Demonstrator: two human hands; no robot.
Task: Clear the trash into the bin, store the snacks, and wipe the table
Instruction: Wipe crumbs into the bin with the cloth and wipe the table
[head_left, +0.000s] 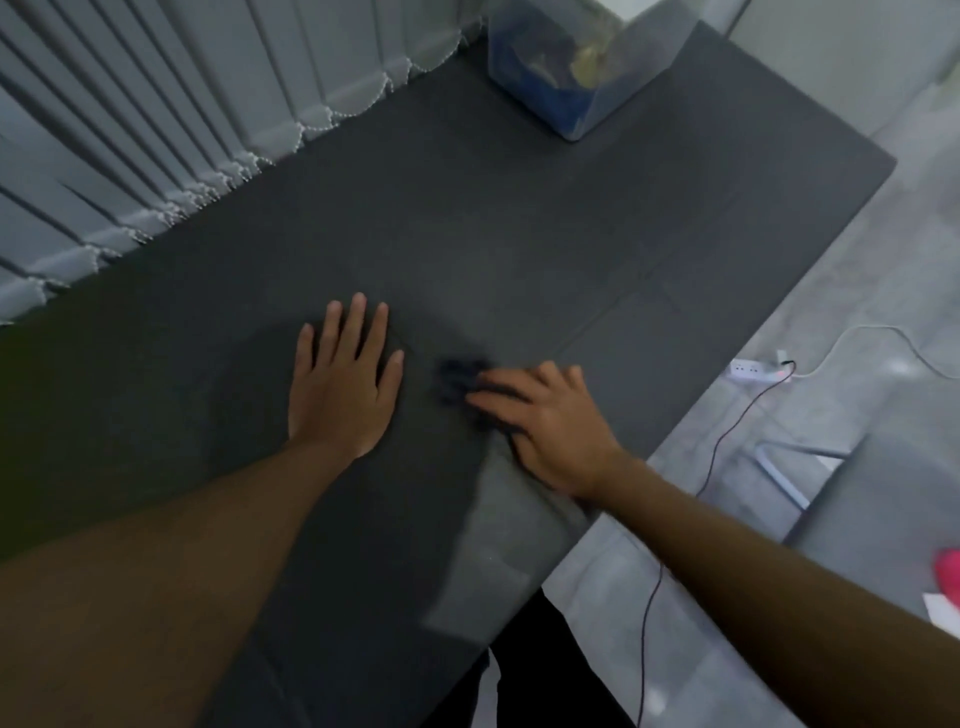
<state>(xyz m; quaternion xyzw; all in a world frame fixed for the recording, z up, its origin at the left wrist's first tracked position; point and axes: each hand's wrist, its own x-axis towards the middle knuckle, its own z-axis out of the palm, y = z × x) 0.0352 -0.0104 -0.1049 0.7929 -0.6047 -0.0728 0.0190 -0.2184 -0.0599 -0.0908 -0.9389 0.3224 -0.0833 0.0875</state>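
Note:
A dark grey table (519, 218) fills the middle of the view. My left hand (343, 384) lies flat on it, palm down, fingers apart, holding nothing. Just to its right, my right hand (545, 421) presses down on a small dark cloth (457, 379), which is blurred and sticks out past the fingertips. A clear plastic box (587, 62) with snack packets inside stands at the table's far end.
Grey vertical blinds (156, 130) run along the table's left side. On the floor to the right lie a white power strip (753, 370), a thin dark cable (727, 441), a metal frame (789, 478) and something pink (948, 571).

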